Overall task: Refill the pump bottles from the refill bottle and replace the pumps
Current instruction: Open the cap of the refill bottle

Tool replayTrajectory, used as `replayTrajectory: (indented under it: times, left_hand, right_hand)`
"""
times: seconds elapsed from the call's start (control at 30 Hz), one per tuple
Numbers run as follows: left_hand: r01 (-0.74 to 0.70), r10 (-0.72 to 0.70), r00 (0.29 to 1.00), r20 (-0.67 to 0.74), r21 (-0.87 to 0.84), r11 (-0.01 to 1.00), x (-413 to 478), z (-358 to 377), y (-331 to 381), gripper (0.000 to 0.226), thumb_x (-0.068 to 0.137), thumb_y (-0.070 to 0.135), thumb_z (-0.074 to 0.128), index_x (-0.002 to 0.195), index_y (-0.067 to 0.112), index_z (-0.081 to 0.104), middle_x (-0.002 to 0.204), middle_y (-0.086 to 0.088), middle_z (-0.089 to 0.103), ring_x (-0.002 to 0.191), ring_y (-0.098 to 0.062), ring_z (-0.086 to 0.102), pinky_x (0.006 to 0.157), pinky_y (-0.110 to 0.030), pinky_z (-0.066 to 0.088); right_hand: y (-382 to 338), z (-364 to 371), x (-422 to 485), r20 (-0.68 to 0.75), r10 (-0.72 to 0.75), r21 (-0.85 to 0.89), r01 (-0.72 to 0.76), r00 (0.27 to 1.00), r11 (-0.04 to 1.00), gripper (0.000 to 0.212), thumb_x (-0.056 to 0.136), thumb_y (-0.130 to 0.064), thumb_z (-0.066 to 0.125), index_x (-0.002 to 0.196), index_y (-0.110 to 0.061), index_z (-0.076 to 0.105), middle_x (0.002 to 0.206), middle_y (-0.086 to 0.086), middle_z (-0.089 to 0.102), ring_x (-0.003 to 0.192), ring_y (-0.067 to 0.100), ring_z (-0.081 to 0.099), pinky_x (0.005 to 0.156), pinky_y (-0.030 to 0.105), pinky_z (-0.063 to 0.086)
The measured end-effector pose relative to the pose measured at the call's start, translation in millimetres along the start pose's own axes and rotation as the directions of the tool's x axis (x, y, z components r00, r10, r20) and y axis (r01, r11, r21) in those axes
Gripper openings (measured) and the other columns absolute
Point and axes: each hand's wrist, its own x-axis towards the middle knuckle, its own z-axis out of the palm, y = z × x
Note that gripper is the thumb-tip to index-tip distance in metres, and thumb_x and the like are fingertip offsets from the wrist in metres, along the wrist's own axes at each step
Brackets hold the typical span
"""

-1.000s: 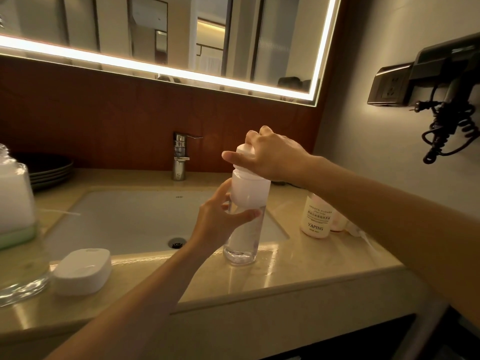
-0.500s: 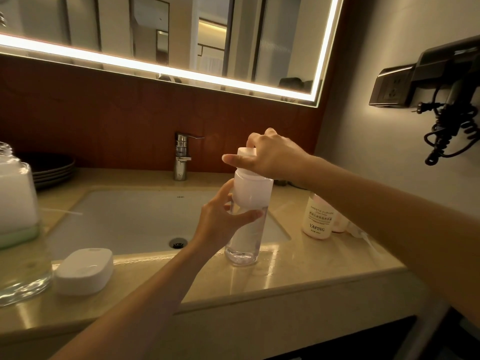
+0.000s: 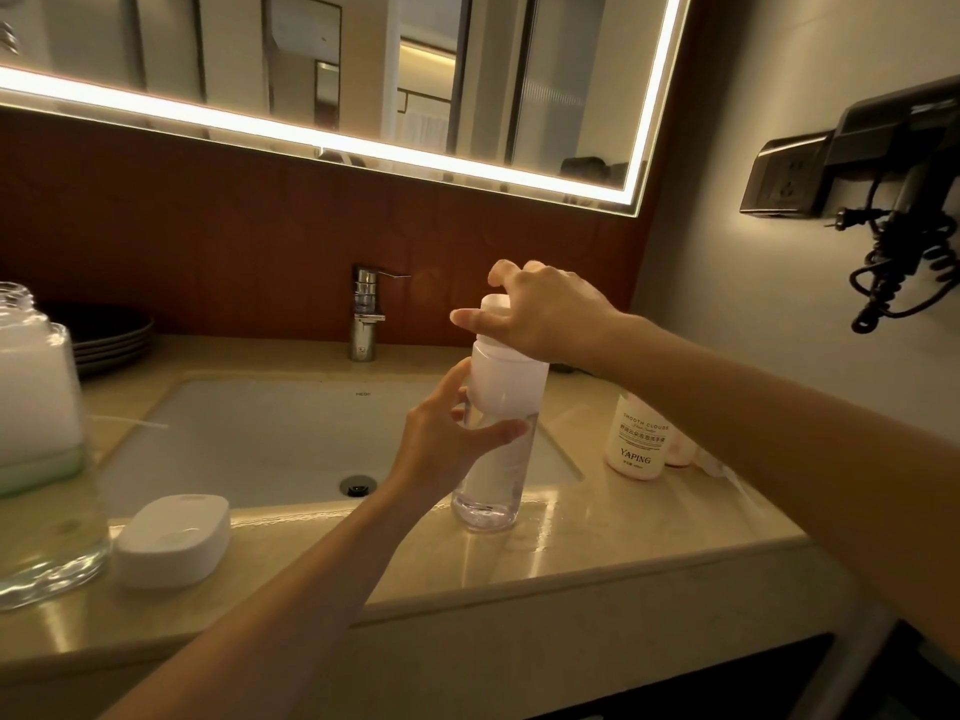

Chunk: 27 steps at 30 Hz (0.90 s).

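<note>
White bottle [image 3: 636, 439] just right of the sink [image 3: 260, 433]: its label reads "SMOOTH CLOUDS" near the top and "YAPING" in larger letters lower down. Small lines of print between and below them are too fine to read, as is a tiny mark on the sink's back rim

Clear pump bottle [image 3: 488, 488] upright at counter [image 3: 623, 543] front, white pump [image 3: 511, 381] on top
</note>
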Motion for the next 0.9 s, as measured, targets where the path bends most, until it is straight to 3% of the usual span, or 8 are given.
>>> replayTrajectory:
  times: [0.1, 0.17, 0.27, 0.37, 0.57, 0.67, 0.83, 0.9]
  left_hand:
    - [-0.001, 0.001, 1.0, 0.003, 0.001, 1.0, 0, 0, 0, 0.078, 0.07, 0.032, 0.077, 0.137, 0.031, 0.036, 0.126, -0.002, 0.056, 0.112, -0.02, 0.053, 0.084, -0.027, 0.044]
    - [0.003, -0.003, 1.0, 0.004, 0.0, 1.0, 1, 0, 0, 0.079, 0.07, 0.031, 0.077, 0.137, 0.031, 0.036, 0.126, -0.003, 0.056, 0.113, -0.021, 0.053, 0.087, -0.03, 0.044]
    - [0.011, -0.011, 1.0, 0.007, 0.001, 1.0, 0, 0, 0, 0.081, 0.069, 0.033, 0.077, 0.138, 0.032, 0.035, 0.126, -0.003, 0.055, 0.112, -0.021, 0.053, 0.087, -0.032, 0.044]
    - [0.015, -0.015, 1.0, 0.008, -0.011, 1.0, 0, 0, 0, 0.081, 0.068, 0.035, 0.077, 0.137, 0.034, 0.035, 0.126, -0.002, 0.056, 0.111, -0.02, 0.053, 0.086, -0.034, 0.046]
    - [0.008, -0.008, 1.0, 0.008, -0.01, 1.0, 1, 0, -2, 0.079, 0.068, 0.038, 0.077, 0.136, 0.034, 0.037, 0.124, 0.0, 0.057, 0.109, -0.019, 0.055, 0.081, -0.029, 0.045]
    - [0.012, -0.012, 1.0, 0.006, -0.012, 1.0, 1, 0, -2, 0.079, 0.068, 0.038, 0.077, 0.135, 0.036, 0.037, 0.122, 0.002, 0.057, 0.108, -0.018, 0.054, 0.08, -0.029, 0.044]
    - [0.007, -0.007, 1.0, 0.0, -0.008, 1.0, 2, 1, -4, 0.077, 0.067, 0.039, 0.077, 0.134, 0.036, 0.038, 0.122, 0.002, 0.058, 0.109, -0.019, 0.055, 0.083, -0.029, 0.046]
    - [0.007, -0.007, 1.0, 0.003, -0.008, 1.0, 2, 1, -4, 0.078, 0.067, 0.04, 0.077, 0.134, 0.036, 0.038, 0.123, 0.002, 0.057, 0.11, -0.019, 0.055, 0.084, -0.029, 0.047]
  right_hand:
    - [3, -4, 2, 0.102, -0.075, 0.273, 0.045, 0.992, 0.961, 0.054, 0.089, -0.041, 0.054, 0.136, -0.02, 0.036, 0.134, 0.007, 0.046, 0.106, 0.018, 0.046, 0.082, 0.028, 0.041]
    - [5, -8, 3, 0.093, -0.073, 0.368, 0.034, 0.993, 0.929, 0.059, 0.088, -0.041, 0.056, 0.139, -0.023, 0.032, 0.135, 0.006, 0.046, 0.109, 0.018, 0.046, 0.083, 0.027, 0.04]
    - [5, -10, 4, 0.008, 0.022, 0.156, -0.023, 1.0, 0.987, 0.079, 0.079, -0.068, 0.046, 0.142, -0.026, 0.025, 0.142, 0.007, 0.039, 0.125, 0.028, 0.044, 0.091, 0.038, 0.043]
    - [3, -9, 1, 0.028, 0.063, -0.019, -0.062, 0.998, 0.998, 0.081, 0.078, -0.075, 0.035, 0.137, -0.02, 0.035, 0.133, 0.007, 0.05, 0.116, 0.026, 0.051, 0.087, 0.038, 0.045]
    - [2, -3, 4, 0.122, -0.034, 0.277, -0.001, 0.992, 0.961, 0.072, 0.086, -0.056, 0.05, 0.143, -0.022, 0.022, 0.141, 0.007, 0.041, 0.126, 0.028, 0.042, 0.1, 0.043, 0.041]
    - [-2, -7, 2, 0.011, -0.002, 0.131, 0.001, 1.0, 0.991, 0.084, 0.078, -0.071, 0.043, 0.144, -0.024, 0.02, 0.147, 0.008, 0.033, 0.132, 0.031, 0.035, 0.101, 0.051, 0.039]
    - [-4, -3, -4, -0.091, -0.03, -0.198, 0.012, 0.995, 0.98, 0.078, 0.081, -0.074, 0.026, 0.133, -0.017, 0.039, 0.122, 0.007, 0.055, 0.106, 0.024, 0.056, 0.073, 0.033, 0.043]
    - [-3, 0, -6, -0.117, -0.063, -0.227, 0.035, 0.991, 0.973, 0.071, 0.085, -0.069, 0.027, 0.132, -0.017, 0.041, 0.122, 0.007, 0.055, 0.108, 0.024, 0.055, 0.082, 0.037, 0.044]
